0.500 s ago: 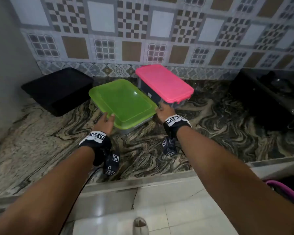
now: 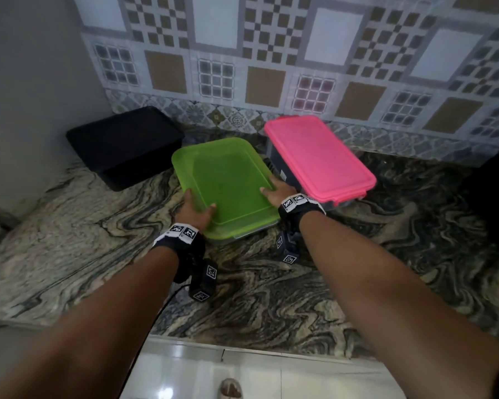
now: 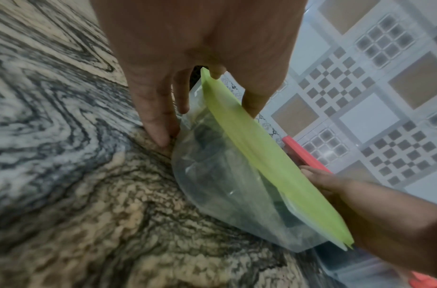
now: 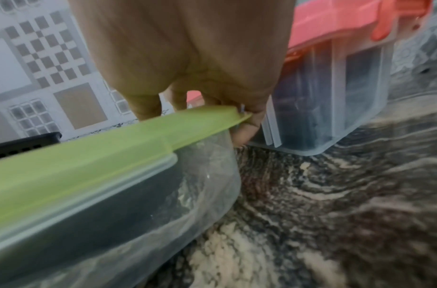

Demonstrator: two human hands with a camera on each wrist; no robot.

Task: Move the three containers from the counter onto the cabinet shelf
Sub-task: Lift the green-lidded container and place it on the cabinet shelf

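Forearms reach out over the marbled worktop (image 2: 314, 298), and both hands sit on the green-lidded container (image 2: 228, 185), the nearest of the three. The left hand (image 2: 195, 213) clamps its near left corner, thumb on the lid, fingers (image 3: 160, 124) down the clear side to the worktop. The right hand (image 2: 275, 192) pinches the right rim, thumb on the lid and fingers (image 4: 246, 128) curled under the lip. So the step in hand reads as the first pick-up: the grip looks set, but whether the base has left the worktop cannot be told.

Just beyond the right fingers stands the pink-lidded container (image 2: 317, 159), its wall almost touching them. Beyond the left fingers, well apart, the black container (image 2: 124, 145) sits against the tiled wall (image 2: 271, 53).

The next move likely calls for a level, two-handed lift, drawn toward the body to clear the pink lid's edge, then a carry to the cabinet shelf, which no view shows.
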